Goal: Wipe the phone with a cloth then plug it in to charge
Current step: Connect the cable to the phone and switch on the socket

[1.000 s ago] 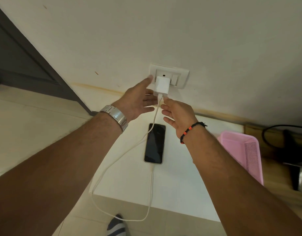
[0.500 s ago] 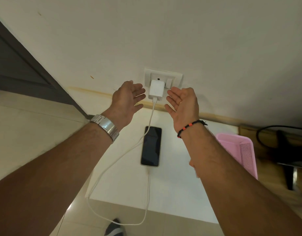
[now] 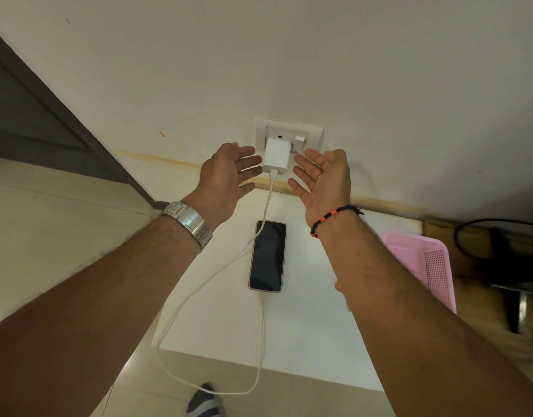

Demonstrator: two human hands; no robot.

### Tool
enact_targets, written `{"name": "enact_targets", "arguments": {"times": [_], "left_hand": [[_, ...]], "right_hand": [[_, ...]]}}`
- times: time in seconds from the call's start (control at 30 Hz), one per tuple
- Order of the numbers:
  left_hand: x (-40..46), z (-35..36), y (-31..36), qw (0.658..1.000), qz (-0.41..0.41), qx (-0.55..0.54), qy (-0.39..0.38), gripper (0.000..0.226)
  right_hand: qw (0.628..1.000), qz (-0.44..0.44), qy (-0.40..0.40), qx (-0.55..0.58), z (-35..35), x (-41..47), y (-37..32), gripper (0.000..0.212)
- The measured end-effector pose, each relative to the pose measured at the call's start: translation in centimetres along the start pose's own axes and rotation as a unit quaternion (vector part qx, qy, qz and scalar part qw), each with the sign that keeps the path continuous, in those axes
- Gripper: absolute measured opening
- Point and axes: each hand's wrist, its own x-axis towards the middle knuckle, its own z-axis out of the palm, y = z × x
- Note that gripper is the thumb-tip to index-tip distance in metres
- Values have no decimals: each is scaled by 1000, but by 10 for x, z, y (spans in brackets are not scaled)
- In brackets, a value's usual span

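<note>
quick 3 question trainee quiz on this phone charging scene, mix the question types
1. True or false: the charger sits in the wall socket.
2. The phone lies: A) screen up on the white table B) in the pink basket C) in the left hand
3. Fill in: the right hand is open and holds ____.

Key: 1 true. 2 A. 3 nothing; both hands flank the charger, palms open. The cable loops off the table edge and back to the phone's near end.
</note>
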Motion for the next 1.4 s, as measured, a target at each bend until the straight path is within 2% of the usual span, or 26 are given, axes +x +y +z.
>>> {"name": "enact_targets", "arguments": {"times": [0.17,0.27,0.5,0.77,1.17,1.4], "left_hand": [[-9,-18,-20,997,-2,69,36,36],[-11,-34,-38,995,-23,70,61,38],[-17,-66,-73,989,-74,66,108,40],[-25,-88,-97,980,-84,108,144,26],[-27,-92,-109,974,-79,169,130,16],[-26,-92,-111,974,-77,173,128,19]], "right_hand": [[990,38,60,-125,-27,-6,34,24],[982,87,68,-151,-49,-11,63,19],[968,140,89,-186,-89,-21,108,23],[963,148,114,-192,-110,-28,122,24],[964,151,114,-186,-117,-32,126,26],[962,148,117,-196,-119,-32,126,26]]}}
